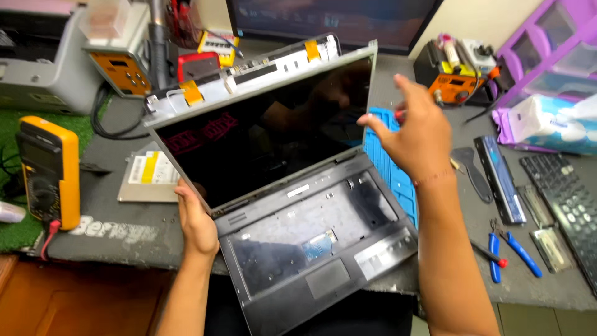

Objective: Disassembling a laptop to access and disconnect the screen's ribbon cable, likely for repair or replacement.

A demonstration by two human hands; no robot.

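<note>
Both hands are engaged with a partly dismantled laptop [298, 205] that lies tilted across the front edge of the desk [124, 230], its keyboard bay bare and its dark screen [267, 137] raised. The left hand [196, 221] is closed around the lower left corner of the screen near the hinge, thumb laid on the frame. The right hand [413, 134] is held open and empty beside the screen's right edge, fingers spread, apparently just off the bezel; contact cannot be confirmed.

For the panel to be handled well, it is judged that the grip should be kept on the frame rather than on the glass, both sides should be supported evenly, and the hinge area should be spared any twisting.

Under the laptop's right side a blue mat [398, 180] is seen. Further right, a black spudger [472, 168], a long black battery [500, 180], blue-handled pliers [510, 246] and a loose keyboard [569, 205] are laid out. To the left, a flat optical drive [149, 177] and a yellow multimeter [53, 168] are placed. Behind the screen, a soldering station [457, 78] and a detached lid [242, 71] are visible.
</note>
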